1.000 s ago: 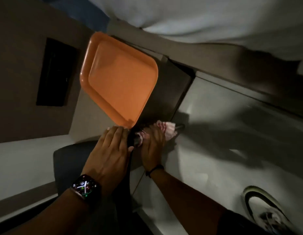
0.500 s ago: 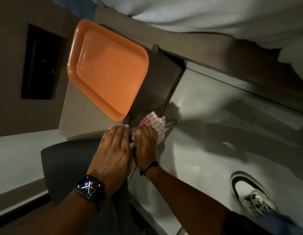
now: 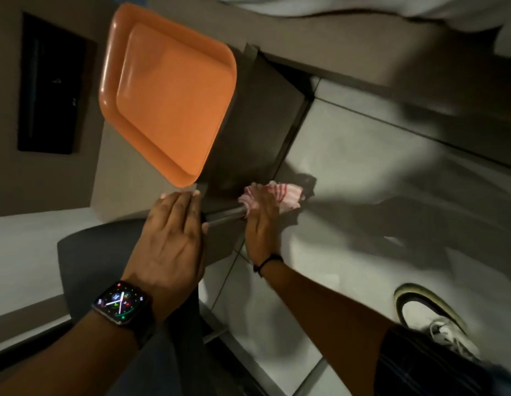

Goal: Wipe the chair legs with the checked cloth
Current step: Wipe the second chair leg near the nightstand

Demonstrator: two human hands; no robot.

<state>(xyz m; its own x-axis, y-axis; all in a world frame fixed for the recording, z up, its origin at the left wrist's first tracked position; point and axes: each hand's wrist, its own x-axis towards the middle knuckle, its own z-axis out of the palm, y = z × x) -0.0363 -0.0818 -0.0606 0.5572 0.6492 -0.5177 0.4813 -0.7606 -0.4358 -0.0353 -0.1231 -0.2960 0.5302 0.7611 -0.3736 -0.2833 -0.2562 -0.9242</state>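
R hand (image 3: 260, 221) grips the cloth (image 3: 272, 195) round the chair leg (image 3: 224, 215), near its far end by the floor. L hand (image 3: 171, 238) lies flat, fingers straight, on the seat edge, holding nothing. Orange tray (image 3: 168, 101) sits far left of both hands.

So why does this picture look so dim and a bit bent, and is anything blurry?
Head view: low room light leaves the left hand and right hand dark. Long shadows cross the pale tiled floor. The wide lens bends straight lines near the edges. The red-and-white checked cloth on the metal chair leg looks soft. A faint sheen edges the orange plastic tray.
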